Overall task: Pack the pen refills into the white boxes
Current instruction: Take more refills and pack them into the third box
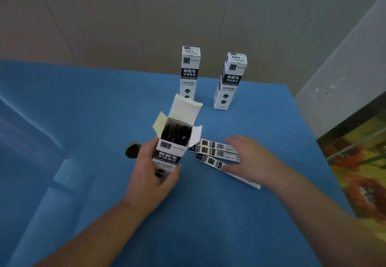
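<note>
Your left hand (153, 174) was wrapped around the lower body of the open white box (173, 141), keeping it upright with the mouth tilted toward you. That made sense: top flap folded back, side flaps splayed, so the opening was clear for loading. Dark pen refills (177, 132) already sat inside, filling most of the mouth (count not readable).

Your right hand (248, 155) was spread flat, fingers loose, resting over the flat packs (215, 151) lying on the blue counter (229, 214) just right of the box. It gripped nothing yet; probably pinning or gathering them. Whether those are refill sleeves or unfolded cartons, I couldn't tell.

Two closed boxes (190, 72) stood upright at the far edge, well apart from the work area, likely parked there as finished. A dark hole (132, 150) in the counter sat just left of your left hand.
</note>
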